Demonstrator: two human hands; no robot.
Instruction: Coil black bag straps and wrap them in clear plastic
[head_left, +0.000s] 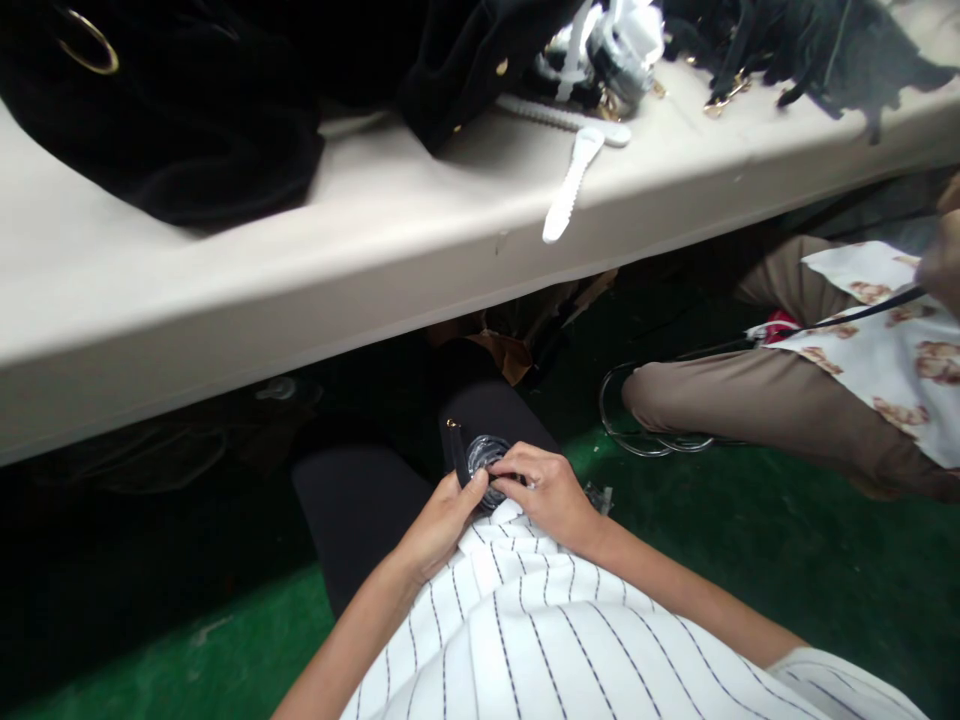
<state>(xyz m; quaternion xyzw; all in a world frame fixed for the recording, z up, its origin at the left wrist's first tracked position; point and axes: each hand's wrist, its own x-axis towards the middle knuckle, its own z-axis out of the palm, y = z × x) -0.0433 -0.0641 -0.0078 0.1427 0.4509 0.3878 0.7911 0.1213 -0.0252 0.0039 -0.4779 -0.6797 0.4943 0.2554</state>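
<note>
In my lap, both hands meet at a black strap [459, 455] with a small gold-coloured fitting at its upper end. My left hand [454, 510] is closed around the strap, its thumb pressed on top. A shiny dark coil [487, 452], perhaps wrapped in clear plastic, lies between the hands against my thigh. My right hand [546, 490] pinches thumb and fingers together over the coil, touching my left thumb. Whatever sits between those right fingertips is too small to make out.
A pale table [262, 280] runs across in front of me. On it are black fabric [187, 130] with a gold ring, white ribbed straps [574, 185], a plastic-wrapped bundle [626, 45] and black straps [817, 55]. At right sits another person [697, 395], near a metal ring-shaped frame [616, 420].
</note>
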